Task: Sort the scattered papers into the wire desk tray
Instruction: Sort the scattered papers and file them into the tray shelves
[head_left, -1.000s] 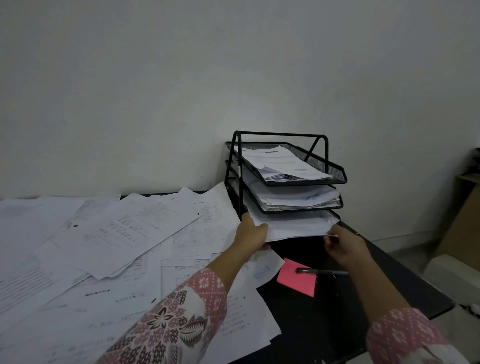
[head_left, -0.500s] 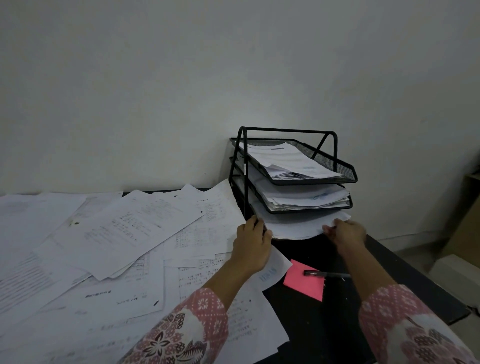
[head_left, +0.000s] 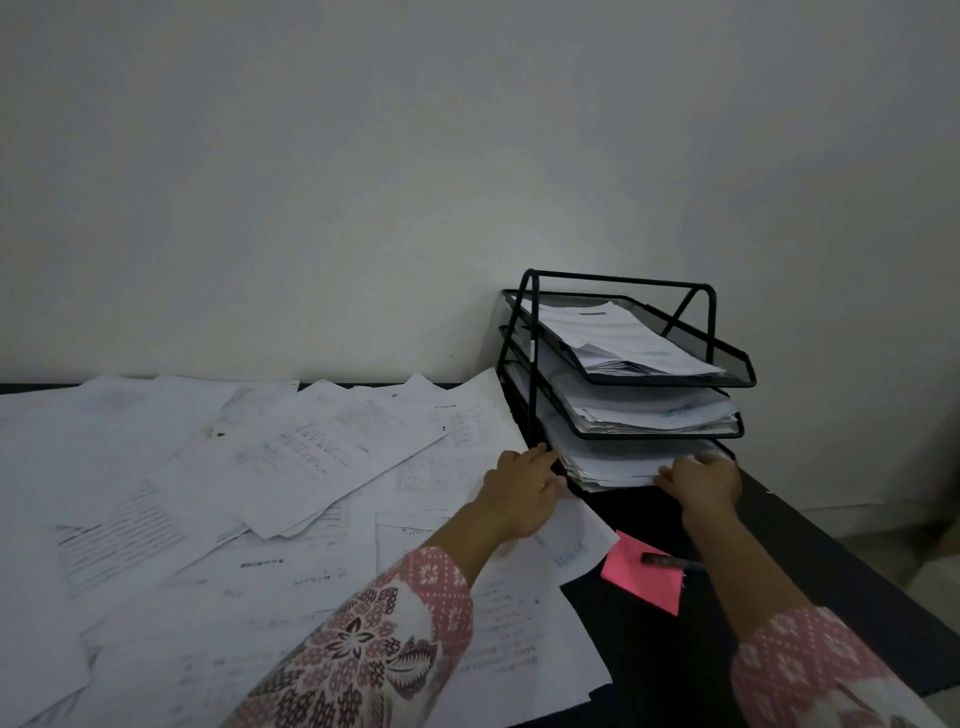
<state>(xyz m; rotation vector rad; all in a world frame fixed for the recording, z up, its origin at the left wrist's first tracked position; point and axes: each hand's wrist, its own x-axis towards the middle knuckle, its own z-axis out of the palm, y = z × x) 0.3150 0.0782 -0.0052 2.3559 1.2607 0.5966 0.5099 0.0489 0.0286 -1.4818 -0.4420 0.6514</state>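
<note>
Basically both hands flank the stack in the bottom tier (head_left: 613, 467) of the wire desk tray (head_left: 623, 332), likely to square its edges. Left hand (head_left: 519, 491) lies flat, fingers straight against the tier's left corner; right hand (head_left: 701, 478) rests curled on the stack's front edge, grip unclear. Stack's long axis runs front-to-back, short edge facing the person. Scattered papers (head_left: 291, 447) cover the worktop (head_left: 649, 649) left of the tray.

Bare bench (head_left: 644, 654) lies open in front of the wire tray (head_left: 530, 364); left of it scattered papers (head_left: 291, 467) cover everything; its three tiers are stuffed.
</note>
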